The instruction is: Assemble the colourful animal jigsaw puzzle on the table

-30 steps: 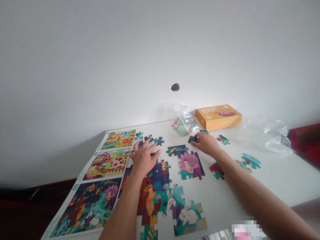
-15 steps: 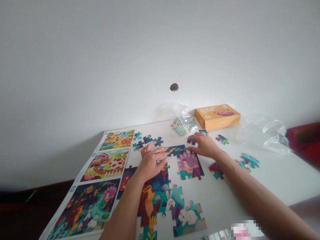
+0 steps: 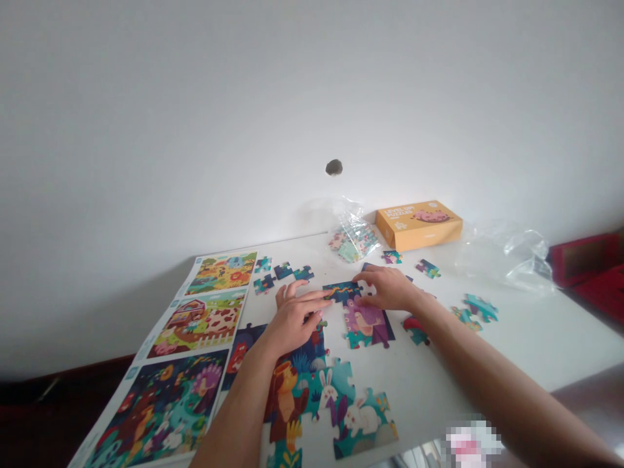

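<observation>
My left hand [image 3: 295,320] lies with its fingers stretched out over the joined puzzle section [image 3: 287,390] showing a bear and rabbits. Its fingertips reach the left end of a dark blue puzzle piece [image 3: 340,290]. With thumb and index finger curled, my right hand [image 3: 389,287] grips that piece's right end. The thumb also covers the top of the purple peacock section [image 3: 363,323], just below. Another dark puzzle piece [image 3: 365,266] shows partly from behind the right hand. Fingers hide where the blue piece meets the peacock section.
A picture sheet [image 3: 182,354] lies left. Loose puzzle pieces [image 3: 283,270] sit behind my left hand, and more teal pieces [image 3: 480,307] lie right. At the back stand a bag of pieces [image 3: 353,240] and a yellow box [image 3: 419,226]; a clear plastic bag [image 3: 509,260] is beside it.
My right hand has moved left and toward me, off a loose dark piece onto the blue piece's right end. My left hand stays nearly in place. The view has shifted slightly.
</observation>
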`<state>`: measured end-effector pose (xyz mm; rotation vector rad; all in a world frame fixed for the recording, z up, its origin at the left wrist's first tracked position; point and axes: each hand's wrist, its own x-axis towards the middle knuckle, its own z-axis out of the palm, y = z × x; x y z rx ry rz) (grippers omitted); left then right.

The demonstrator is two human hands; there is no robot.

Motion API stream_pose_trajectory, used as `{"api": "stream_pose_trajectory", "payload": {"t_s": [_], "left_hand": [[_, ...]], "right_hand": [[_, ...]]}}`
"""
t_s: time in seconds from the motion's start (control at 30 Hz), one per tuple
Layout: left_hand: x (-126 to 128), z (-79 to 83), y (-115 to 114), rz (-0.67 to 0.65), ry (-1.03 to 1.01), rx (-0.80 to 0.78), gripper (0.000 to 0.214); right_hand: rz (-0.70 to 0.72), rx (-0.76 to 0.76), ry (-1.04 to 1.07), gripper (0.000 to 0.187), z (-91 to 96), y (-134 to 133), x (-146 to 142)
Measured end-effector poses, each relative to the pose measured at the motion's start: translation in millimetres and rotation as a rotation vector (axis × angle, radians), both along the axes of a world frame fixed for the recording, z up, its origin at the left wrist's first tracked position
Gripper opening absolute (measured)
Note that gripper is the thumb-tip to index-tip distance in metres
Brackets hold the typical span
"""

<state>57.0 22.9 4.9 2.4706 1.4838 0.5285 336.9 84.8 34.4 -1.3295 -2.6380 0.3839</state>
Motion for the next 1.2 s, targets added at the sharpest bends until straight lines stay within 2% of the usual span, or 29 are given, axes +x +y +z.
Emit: {"api": "stream_pose_trajectory", "payload": {"t_s": [0.2,0.67,0.83,0.93,1.03,1.1,1.2], "left_hand": [[7.0,2.8,-3.8,-0.055,0.023,-0.058,0.034],[5.7,-0.3,-3.7,-0.112,-0.008,-0.036,0.034],[6.0,0.2,-3.9,-0.129,0.011,-0.047,0.035],[4.4,-1.0,-3.6,-0.126,0.004,-0.018,0.035],[2.5,-2.3,-3.0,-0.111,-0.002,0.024,0.034],[2.1,-2.7,-2.5,-0.102,-0.003,0.046,0.033],[2.8,-2.7,-1.7,-0.099,-0.011,0.073,0.032]], "right_hand": [[0.005,-0.017,-0.026,0.048,1.5,1.7,3.9],[0.014,-0.011,-0.067,0.048,5.1,-0.4,3.4],[-0.031,0.028,-0.056,0.041,10.8,-1.6,7.4],[-0.143,0.075,-0.042,0.032,23.2,-11.0,26.7],[-0.304,0.108,-0.064,0.024,30.5,-34.0,63.1],[-0.434,0.129,-0.075,0.026,24.1,-55.3,93.4],[-0.582,0.243,-0.062,0.041,-4.3,-89.6,137.8]]}}
